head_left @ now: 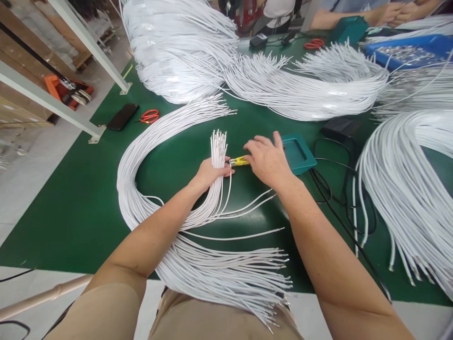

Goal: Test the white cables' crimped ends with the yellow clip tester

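Observation:
My left hand (212, 173) is wrapped round an upright bunch of white cables (218, 151), their tips pointing away from me. One cable end stands apart beside its fingertips, at the metal tip of a small yellow tool (239, 161). My right hand (268, 158) holds that tool by its right end, fingers partly hidden behind it. The bunch curves into a larger bundle of white cables (129, 174) lying in an arc on the green table (88, 208). Several loose cable ends lie to the right, and more cable ends (247, 274) fan out near my lap.
A teal tray (299, 153) and black cords (327, 189) lie right of my right hand. Large white cable bundles (184, 52) fill the back and right. A phone (123, 117) and red scissors (149, 116) lie at left. Another person's hands (396, 13) are at the back right, near a blue bin (432, 45).

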The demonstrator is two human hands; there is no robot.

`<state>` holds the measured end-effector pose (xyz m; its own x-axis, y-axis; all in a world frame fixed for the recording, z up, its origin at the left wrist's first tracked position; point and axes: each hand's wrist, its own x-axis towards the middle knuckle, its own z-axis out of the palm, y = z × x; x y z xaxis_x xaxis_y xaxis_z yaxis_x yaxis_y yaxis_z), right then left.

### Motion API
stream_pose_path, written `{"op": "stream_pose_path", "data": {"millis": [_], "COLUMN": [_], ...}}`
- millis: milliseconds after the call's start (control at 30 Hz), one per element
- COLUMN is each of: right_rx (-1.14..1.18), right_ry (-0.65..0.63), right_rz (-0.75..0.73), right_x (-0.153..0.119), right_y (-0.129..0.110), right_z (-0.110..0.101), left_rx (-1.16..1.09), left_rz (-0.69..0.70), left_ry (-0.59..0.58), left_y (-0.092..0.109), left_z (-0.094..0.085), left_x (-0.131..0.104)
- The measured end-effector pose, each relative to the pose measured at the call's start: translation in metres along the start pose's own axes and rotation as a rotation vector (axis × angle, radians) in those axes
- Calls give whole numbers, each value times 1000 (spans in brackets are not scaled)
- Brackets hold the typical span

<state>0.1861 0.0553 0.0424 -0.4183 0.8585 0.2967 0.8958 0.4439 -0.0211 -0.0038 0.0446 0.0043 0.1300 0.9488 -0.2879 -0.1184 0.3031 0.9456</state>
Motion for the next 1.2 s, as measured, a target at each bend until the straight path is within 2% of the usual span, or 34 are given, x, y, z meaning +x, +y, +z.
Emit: {"op": "stream_pose_path", "data": {"millis": [67,133,267,333,433,567,633,700,833,967,1067,1200], "right_rx": [-43,-82,-75,-30,150,333,311,285,329,507,811,1225], "right_ry": [114,155,151,191,219,52,-10,-66,-243,-419,-432,-459], "right_rz": [150,249,254,236,49,-392,-478,-481,-366,-28,177,330], "right_x": [-6,-11,-15,-16,-20,-25,-26,-28,-32,-31,-27,-25], "right_y": [4,8,12,10,-5,-40,-55,-66,-74,-73,-69,-62], "right_z": [1,4,6,3,-3,-3,1,3,1,1,6,13], "left_rx": [-2,-6,-19,0,36,-9,-21,-29,-13,7,-60,-120], "left_rz": [-13,-30,-44,-44,-15,51,59,60,47,-5,-52,-65], "left_ry": [-5,-5,-1,-3,-1,32,30,3,-29,-54,-105,-130], "left_y": [1,2,6,8,11,12,13,14,18,22,25,28], "left_z": [0,-1,-5,-6,-6,-8,-10,-11,-13,-14,-14,-13], "left_x": [0,-1,-3,-5,-7,-8,-9,-10,-13,-15,-17,-20]}}
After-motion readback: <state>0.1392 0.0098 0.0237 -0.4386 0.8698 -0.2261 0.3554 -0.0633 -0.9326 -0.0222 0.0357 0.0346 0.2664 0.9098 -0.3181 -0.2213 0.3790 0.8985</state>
